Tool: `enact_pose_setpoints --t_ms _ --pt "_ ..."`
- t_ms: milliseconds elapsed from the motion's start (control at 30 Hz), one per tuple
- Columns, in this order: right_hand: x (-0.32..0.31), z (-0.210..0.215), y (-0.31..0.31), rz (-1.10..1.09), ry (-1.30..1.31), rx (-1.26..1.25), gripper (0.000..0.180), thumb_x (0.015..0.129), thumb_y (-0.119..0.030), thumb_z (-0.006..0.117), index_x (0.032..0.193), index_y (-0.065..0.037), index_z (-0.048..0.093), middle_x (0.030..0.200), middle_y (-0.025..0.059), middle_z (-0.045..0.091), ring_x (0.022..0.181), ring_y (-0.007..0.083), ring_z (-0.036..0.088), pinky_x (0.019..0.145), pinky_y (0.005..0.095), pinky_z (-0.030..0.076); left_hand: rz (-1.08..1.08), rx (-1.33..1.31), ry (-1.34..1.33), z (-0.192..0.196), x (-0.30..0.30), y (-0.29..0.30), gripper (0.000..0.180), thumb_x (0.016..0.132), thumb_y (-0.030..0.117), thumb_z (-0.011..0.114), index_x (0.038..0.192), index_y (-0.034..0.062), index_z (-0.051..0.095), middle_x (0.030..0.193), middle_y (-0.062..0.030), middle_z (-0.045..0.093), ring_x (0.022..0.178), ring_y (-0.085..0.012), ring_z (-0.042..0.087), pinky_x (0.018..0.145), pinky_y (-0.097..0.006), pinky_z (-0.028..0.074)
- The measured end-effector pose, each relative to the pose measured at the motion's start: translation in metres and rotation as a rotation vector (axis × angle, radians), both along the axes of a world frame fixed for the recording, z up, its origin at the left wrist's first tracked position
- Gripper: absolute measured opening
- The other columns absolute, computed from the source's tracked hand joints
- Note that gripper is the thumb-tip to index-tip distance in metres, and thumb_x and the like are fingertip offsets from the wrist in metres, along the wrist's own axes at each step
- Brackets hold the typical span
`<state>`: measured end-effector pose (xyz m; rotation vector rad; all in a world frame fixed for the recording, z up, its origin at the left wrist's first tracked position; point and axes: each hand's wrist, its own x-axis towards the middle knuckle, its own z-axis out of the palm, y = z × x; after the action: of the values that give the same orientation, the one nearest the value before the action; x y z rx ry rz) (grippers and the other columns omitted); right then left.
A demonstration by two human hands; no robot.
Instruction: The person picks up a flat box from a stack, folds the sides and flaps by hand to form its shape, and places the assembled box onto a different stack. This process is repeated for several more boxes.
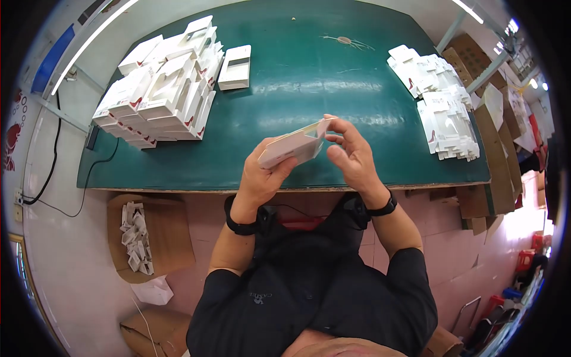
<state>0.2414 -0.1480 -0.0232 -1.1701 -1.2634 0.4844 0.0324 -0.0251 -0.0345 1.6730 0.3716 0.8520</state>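
Over the near edge of the table, my left hand [264,177] is closed around a small white paperboard carton [291,149], its thumb along the near face. The carton is held tilted, with its right end raised. A flap stands out at that end. My right hand [355,156] is beside this end, fingers bent and thumb apart from them. Its index fingertip touches the upper edge of the flap; the hand does not grip the carton.
Many white cartons are piled [160,89] at the table's left, with a single carton [235,68] beside them. Flat carton blanks [446,113] lie in stacks at the right. A loose bundle of ties [345,40] is far back. Below left, a cardboard box [172,238] holds white pieces.
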Motion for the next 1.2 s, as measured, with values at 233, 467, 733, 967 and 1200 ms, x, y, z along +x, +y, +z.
enact_pose_setpoints --t_ms 233,467,733,967,1200 --pt "-0.030 0.000 0.007 -0.007 -0.054 -0.015 0.066 0.099 -0.030 0.076 0.153 -0.002 0.051 0.147 0.0165 0.062 0.131 0.0273 0.062 0.109 0.0425 0.050 0.096 -0.059 -0.168 -0.011 0.015 -0.005 0.079 0.086 0.012 0.090 0.147 0.0027 0.041 0.126 -0.0134 0.066 0.113 -0.0210 0.068 0.091 -0.038 0.059" --pt "-0.031 -0.003 0.012 -0.114 -0.164 -0.062 0.060 0.098 -0.023 0.077 0.151 -0.003 0.055 0.139 0.0190 0.068 0.128 0.0292 0.066 0.107 0.0418 0.052 0.142 0.005 -0.106 -0.022 0.020 -0.001 0.098 0.081 0.013 0.093 0.154 0.0061 0.027 0.132 -0.0154 0.062 0.117 -0.0248 0.066 0.096 -0.040 0.057" --pt "-0.019 -0.001 0.012 -0.129 -0.074 -0.082 0.058 0.098 -0.023 0.078 0.148 -0.002 0.057 0.133 0.0173 0.071 0.118 0.0258 0.071 0.098 0.0398 0.057 0.150 0.162 -0.139 -0.014 0.008 0.007 0.093 0.089 0.017 0.088 0.158 0.0081 0.027 0.144 -0.0162 0.053 0.129 -0.0270 0.058 0.109 -0.044 0.049" --pt "-0.017 0.004 0.011 -0.058 -0.087 -0.090 0.061 0.097 -0.021 0.080 0.150 -0.004 0.056 0.131 0.0154 0.072 0.115 0.0254 0.072 0.096 0.0384 0.057 0.098 0.102 -0.196 0.000 0.000 0.007 0.077 0.096 0.015 0.080 0.156 0.0081 0.033 0.149 -0.0125 0.050 0.133 -0.0266 0.056 0.109 -0.047 0.050" --pt "-0.012 0.010 0.008 -0.092 -0.031 -0.025 0.059 0.096 -0.021 0.081 0.148 -0.004 0.058 0.141 0.0117 0.066 0.123 0.0204 0.064 0.103 0.0371 0.052 -0.011 0.050 -0.119 -0.001 -0.008 0.014 0.072 0.094 0.009 0.081 0.151 0.0144 0.038 0.148 -0.0099 0.051 0.130 -0.0242 0.058 0.101 -0.046 0.057"
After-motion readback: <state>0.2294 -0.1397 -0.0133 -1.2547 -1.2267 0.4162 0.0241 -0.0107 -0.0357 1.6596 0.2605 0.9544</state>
